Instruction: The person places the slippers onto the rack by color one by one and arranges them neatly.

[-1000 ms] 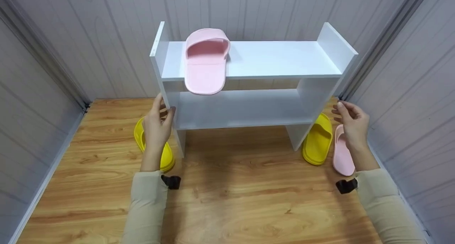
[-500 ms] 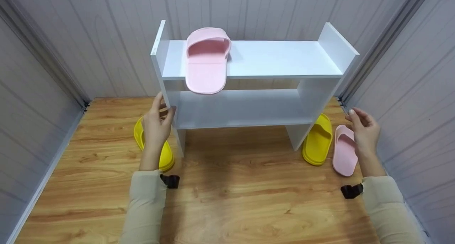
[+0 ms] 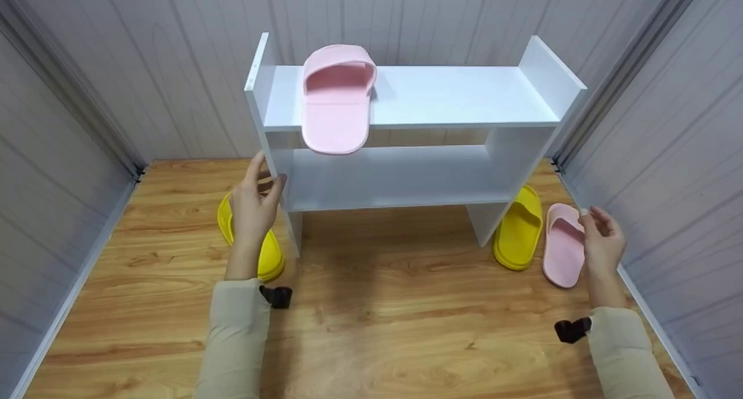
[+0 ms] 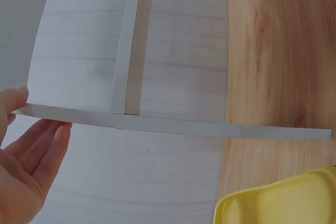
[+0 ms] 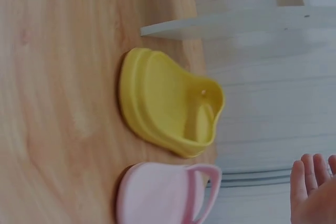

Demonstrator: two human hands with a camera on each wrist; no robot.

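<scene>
My left hand (image 3: 253, 204) grips the left side panel of a white two-tier shelf rack (image 3: 464, 97), thumb on the inner face and fingers on the outer one, as the left wrist view shows. A pink slipper (image 3: 336, 120) lies on the top board, its heel end jutting past the front edge. Holding nothing, my right hand (image 3: 603, 242) hovers in the head view beside another pink slipper (image 3: 562, 254) on the floor and overlaps its right edge. Its fingers (image 5: 310, 174) are slightly bent in the right wrist view.
A yellow slipper (image 3: 518, 230) lies by the rack's right leg. Another yellow slipper (image 3: 271, 259) is on the floor at the left, partly hidden by my left hand. Grey panelled walls (image 3: 441, 21) stand behind and on both sides of the wooden floor (image 3: 371, 329).
My right hand has moved down and slightly right, from beside the rack to beside the pink slipper on the floor. The left hand keeps its grip on the rack's panel.
</scene>
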